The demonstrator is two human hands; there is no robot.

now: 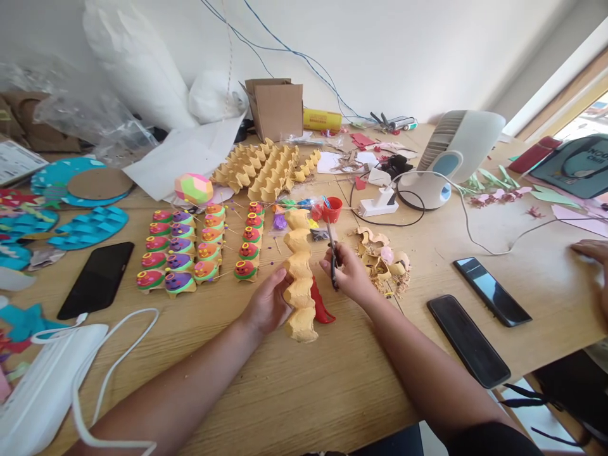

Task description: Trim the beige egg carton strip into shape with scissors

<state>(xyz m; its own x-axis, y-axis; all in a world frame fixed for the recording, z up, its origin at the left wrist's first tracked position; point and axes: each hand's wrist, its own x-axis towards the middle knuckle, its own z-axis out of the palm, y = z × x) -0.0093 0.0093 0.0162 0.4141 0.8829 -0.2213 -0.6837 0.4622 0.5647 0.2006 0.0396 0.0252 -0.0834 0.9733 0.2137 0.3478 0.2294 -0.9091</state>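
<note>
My left hand (pixel 270 301) is closed on a strip of yellow egg carton (pixel 300 275), held up lengthwise away from me over the table. In my right hand (pixel 350 269) is a pair of scissors (pixel 332 256) with dark handles, blades pointing away, just right of the strip. A red curved piece (pixel 322 301) shows partly behind the strip's near end. Left of my hands stand rows of painted egg-carton cups (pixel 180 253) with faces, red, purple and orange, and one more row of red cups (pixel 249 244). Carton scraps (pixel 384 259) lie in a pile beyond my right hand.
Farther back are uncut egg cartons (pixel 273 171), a red cup (pixel 332 209), a white power strip (pixel 379 206) and a white fan (pixel 451 158). Phones (pixel 468 339) lie at right, another phone (pixel 97 278) at left. Another person's hand (pixel 591 250) rests at the right edge.
</note>
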